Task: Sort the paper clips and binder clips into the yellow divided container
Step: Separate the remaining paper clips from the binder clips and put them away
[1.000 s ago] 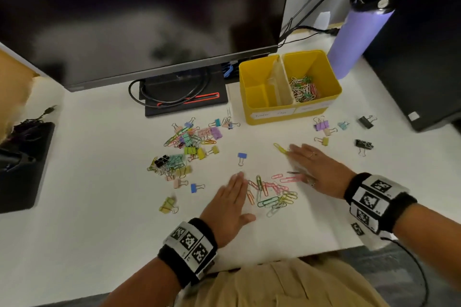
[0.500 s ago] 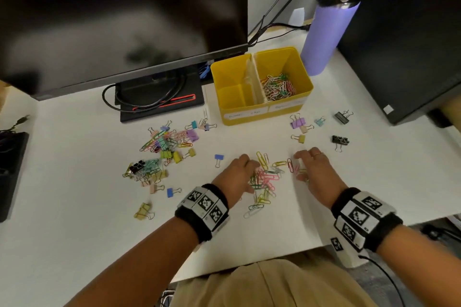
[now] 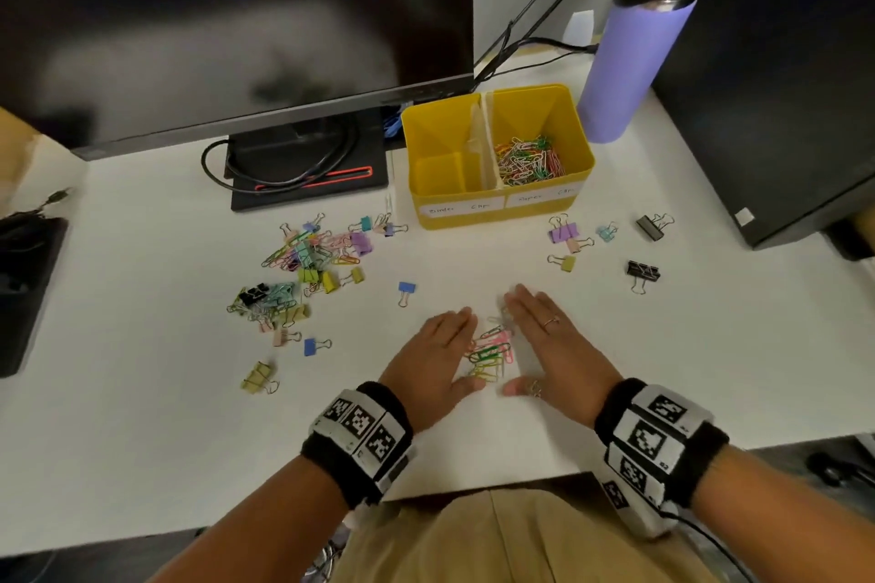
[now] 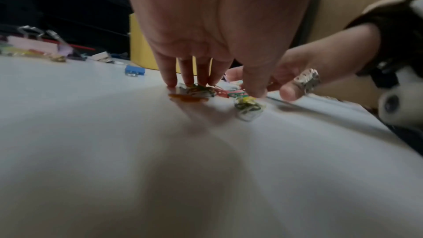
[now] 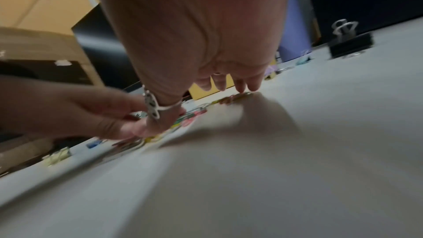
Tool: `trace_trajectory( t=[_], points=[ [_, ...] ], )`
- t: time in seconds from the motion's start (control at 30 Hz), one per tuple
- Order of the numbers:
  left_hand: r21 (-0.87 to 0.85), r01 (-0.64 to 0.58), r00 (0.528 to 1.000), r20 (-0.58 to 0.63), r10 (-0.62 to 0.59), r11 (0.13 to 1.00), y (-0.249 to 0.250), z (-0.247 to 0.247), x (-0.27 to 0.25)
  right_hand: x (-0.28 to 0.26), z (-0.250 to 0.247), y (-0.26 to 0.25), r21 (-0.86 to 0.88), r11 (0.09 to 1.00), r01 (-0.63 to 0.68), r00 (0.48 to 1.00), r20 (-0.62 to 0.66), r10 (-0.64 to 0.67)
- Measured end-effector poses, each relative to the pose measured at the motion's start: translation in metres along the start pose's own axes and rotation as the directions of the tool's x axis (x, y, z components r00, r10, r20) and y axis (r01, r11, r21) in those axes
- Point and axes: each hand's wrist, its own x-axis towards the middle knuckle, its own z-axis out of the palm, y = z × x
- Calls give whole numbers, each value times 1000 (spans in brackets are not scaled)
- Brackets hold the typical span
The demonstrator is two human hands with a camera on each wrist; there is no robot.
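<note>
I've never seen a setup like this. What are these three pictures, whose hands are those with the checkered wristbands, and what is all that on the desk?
No robot here: a person sorts clips by hand. One picture comes from a camera on their head, the others from cameras on each wrist, looking along the fingers. The left hand and right hand lie flat on the white desk, cupping a small pile of paper clips between them; neither grips anything. Behind stands the yellow divided container, with paper clips in its right compartment. Binder clips lie scattered to the left and right, beside a purple bottle.
</note>
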Motion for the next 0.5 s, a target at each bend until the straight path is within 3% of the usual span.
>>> trace_trajectory(
  t=[0.13, 0.3, 0.4, 0.5],
  points=[
    [-108, 109, 994, -3, -110, 988, 11, -1, -1, 14, 7, 1, -30, 999, 27, 1000, -15, -27],
    [-187, 208, 967, -106, -230, 960, 10, 7, 9, 23, 9, 5, -176, 975, 133, 971, -173, -163],
    [-158, 232, 958, -134, -253, 960, 9, 4, 16, 27, -7, 3, -363, 912, 192, 948, -173, -269],
    [-120, 261, 952, -131, -276, 958, 6, -1, 25, 30, -26, 0, -330, 917, 224, 967, -41, -251]
  ],
)
